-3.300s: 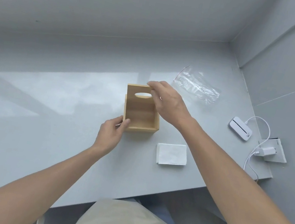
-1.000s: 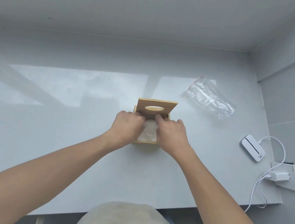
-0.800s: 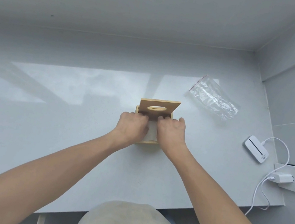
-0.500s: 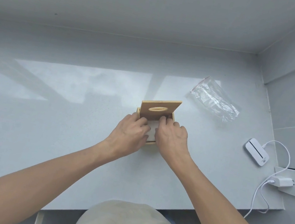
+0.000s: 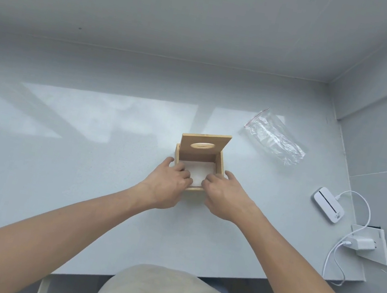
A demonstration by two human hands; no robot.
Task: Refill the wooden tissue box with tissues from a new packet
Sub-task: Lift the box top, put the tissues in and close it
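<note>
The wooden tissue box (image 5: 221, 163) stands on the grey table, a little ahead of me. Its lid (image 5: 204, 144), which has an oval slot, is tipped up at the back. A white stack of tissues (image 5: 199, 173) lies flat inside the box. My left hand (image 5: 167, 184) is at the near left corner, thumb outside the wall and fingers curled onto the tissues. My right hand (image 5: 226, 194) mirrors it at the near right corner, fingertips on the stack's near edge. The hands hide the box's front wall.
An empty clear zip bag (image 5: 275, 137) lies to the far right of the box. A white device (image 5: 328, 205) with a cable and a charger (image 5: 361, 244) sit near the table's right edge. Walls close off the back and right.
The tissue stack that lay on the table is now inside the box. Both hands have slid from the back of the box to its near rim, uncovering the tissues.
</note>
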